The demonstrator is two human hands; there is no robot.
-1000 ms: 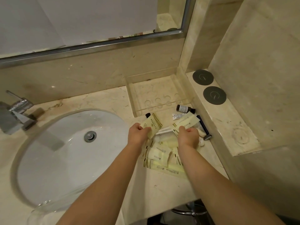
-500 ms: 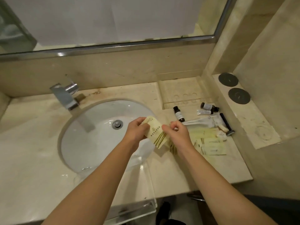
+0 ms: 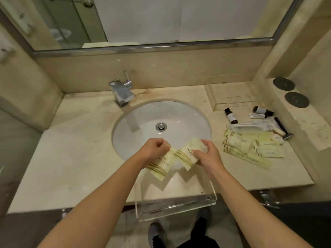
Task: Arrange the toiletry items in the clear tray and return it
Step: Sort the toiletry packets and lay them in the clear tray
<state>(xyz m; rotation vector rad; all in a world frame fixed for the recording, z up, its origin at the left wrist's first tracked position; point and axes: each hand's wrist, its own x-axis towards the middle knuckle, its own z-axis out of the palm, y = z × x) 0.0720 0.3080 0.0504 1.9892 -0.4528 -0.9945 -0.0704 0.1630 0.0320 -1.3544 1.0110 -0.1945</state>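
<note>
My left hand (image 3: 154, 147) pinches one pale yellow sachet (image 3: 161, 165) with gold stripes. My right hand (image 3: 206, 154) grips a second yellow sachet (image 3: 188, 154). Both packets hang over the clear tray (image 3: 179, 204), which sits at the counter's front edge and juts past it. More yellow sachets (image 3: 250, 145) lie in a loose pile on the counter to the right, with a white toothbrush pack (image 3: 250, 125), two small dark bottles (image 3: 231, 116) (image 3: 262, 111), a tiny white tube (image 3: 257, 115) and a black razor (image 3: 283, 128).
A white oval sink (image 3: 143, 122) with a chrome faucet (image 3: 121, 92) lies just behind my hands. A second clear stand (image 3: 227, 94) with round holes sits at the back right. Two dark round discs (image 3: 296, 99) rest on the raised right ledge. A mirror spans the wall.
My hands have carried the sachets left from the pile on the right and now hold one each over the clear tray. The view has swung left and down.
</note>
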